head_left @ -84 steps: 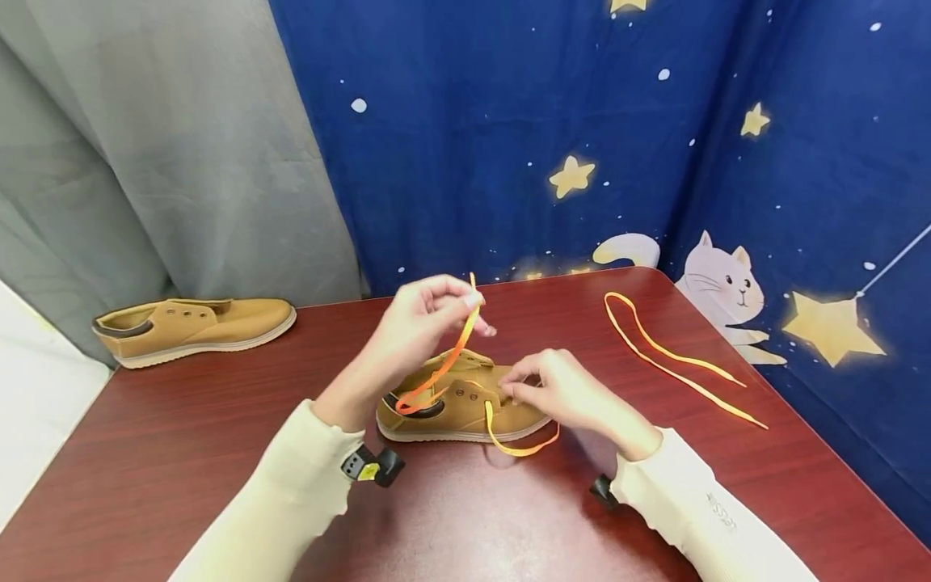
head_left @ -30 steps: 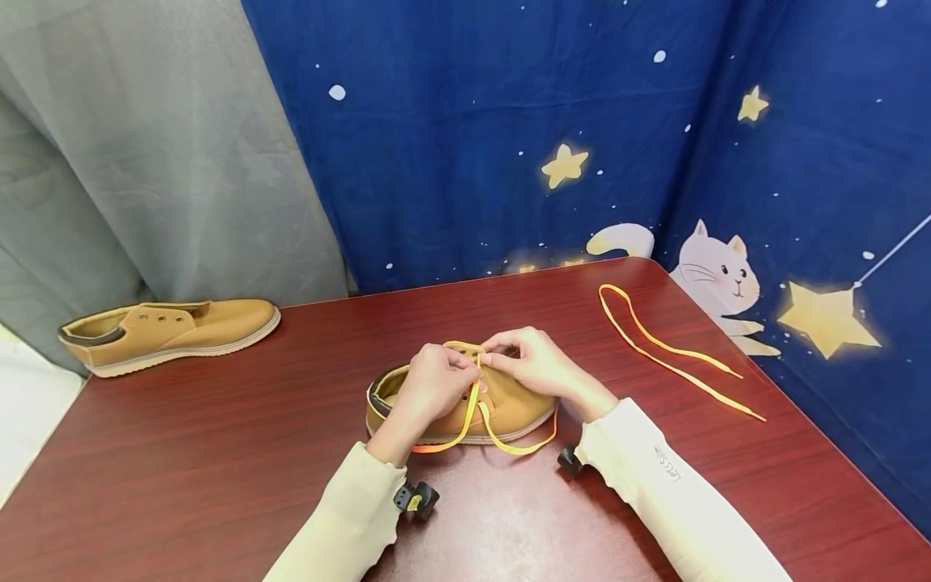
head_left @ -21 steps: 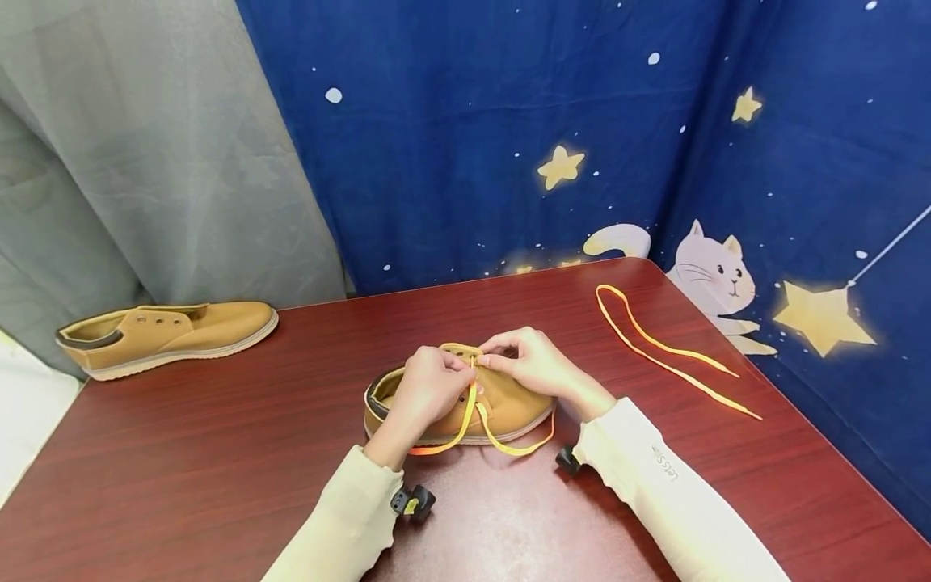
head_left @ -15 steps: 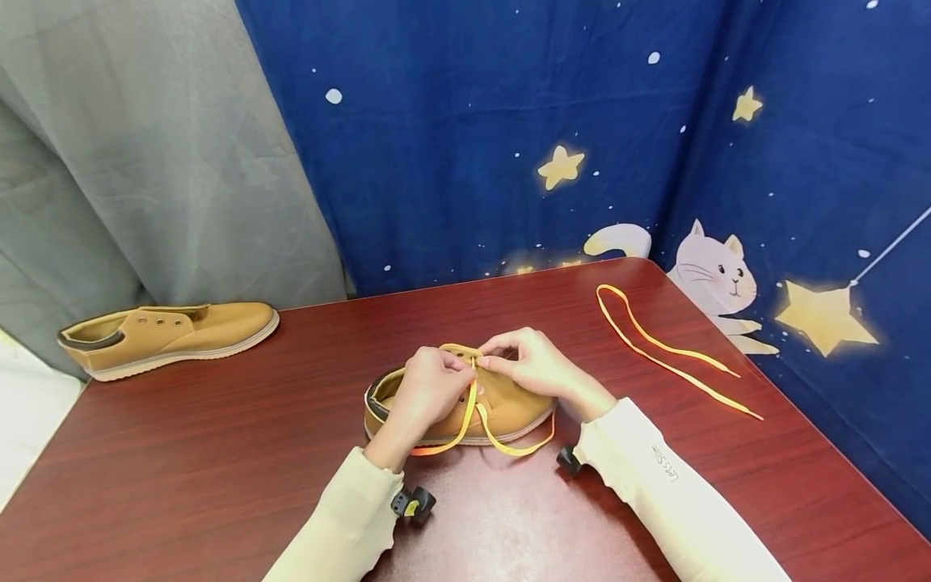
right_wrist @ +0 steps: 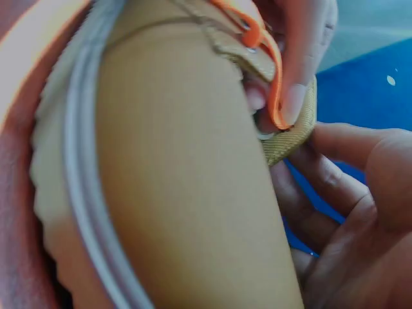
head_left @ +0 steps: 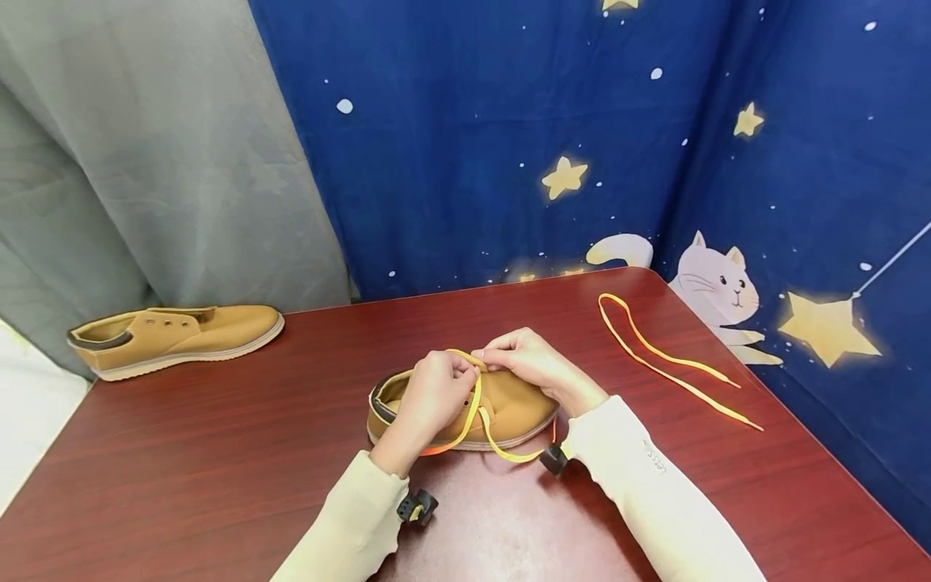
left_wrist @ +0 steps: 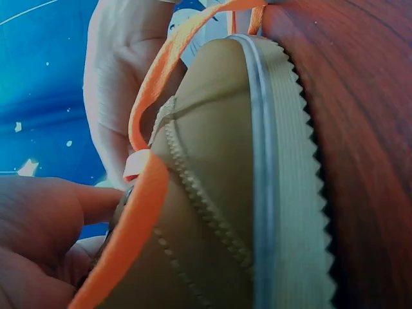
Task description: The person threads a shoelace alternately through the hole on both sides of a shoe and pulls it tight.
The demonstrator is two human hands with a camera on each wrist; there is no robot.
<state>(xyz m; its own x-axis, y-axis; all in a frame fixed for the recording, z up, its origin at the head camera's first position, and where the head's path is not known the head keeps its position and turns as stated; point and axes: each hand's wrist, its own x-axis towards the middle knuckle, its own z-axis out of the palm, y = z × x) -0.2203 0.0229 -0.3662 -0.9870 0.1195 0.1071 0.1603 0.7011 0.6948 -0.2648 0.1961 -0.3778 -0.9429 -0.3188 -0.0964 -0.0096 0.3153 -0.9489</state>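
both hands met over the tan suede shoe point(head_left: 502, 404) mid-table near the front edge; left hand point(head_left: 429, 396) and right hand point(head_left: 531, 364) fingers curled, pinching the orange flat lace point(head_left: 473, 408) at its eyelets.

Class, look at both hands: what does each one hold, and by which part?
Both hands pinch the orange lace at the shoe's eyelets: left hand, right hand.
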